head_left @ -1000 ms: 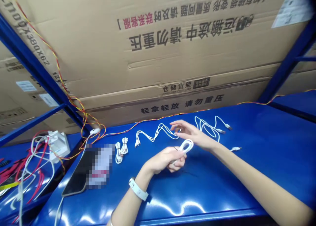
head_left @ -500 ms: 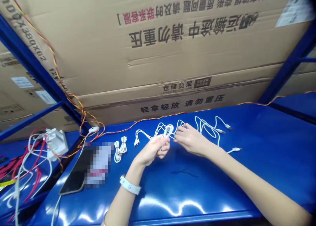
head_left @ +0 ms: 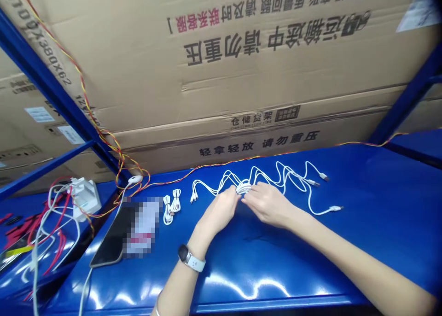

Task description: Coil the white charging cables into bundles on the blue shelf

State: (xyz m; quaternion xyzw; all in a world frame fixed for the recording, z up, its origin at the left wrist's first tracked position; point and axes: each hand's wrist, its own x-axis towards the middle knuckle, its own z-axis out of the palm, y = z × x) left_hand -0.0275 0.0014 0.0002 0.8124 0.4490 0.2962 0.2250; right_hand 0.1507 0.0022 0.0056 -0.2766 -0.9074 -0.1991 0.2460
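Cable coil [head_left: 244, 187] pinched in L hand [head_left: 221, 210]; R hand [head_left: 268, 204] bunched agst it, can't tell its grip.

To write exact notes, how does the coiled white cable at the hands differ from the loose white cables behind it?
The coiled white cable is looped; the loose white cables spread in waves. The left hand holds the coil, right hand against it; the cables lie on the glossy blue surface. Both are white.

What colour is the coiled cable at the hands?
White; the coiled cable shows best in the head view, between the left hand and right hand.
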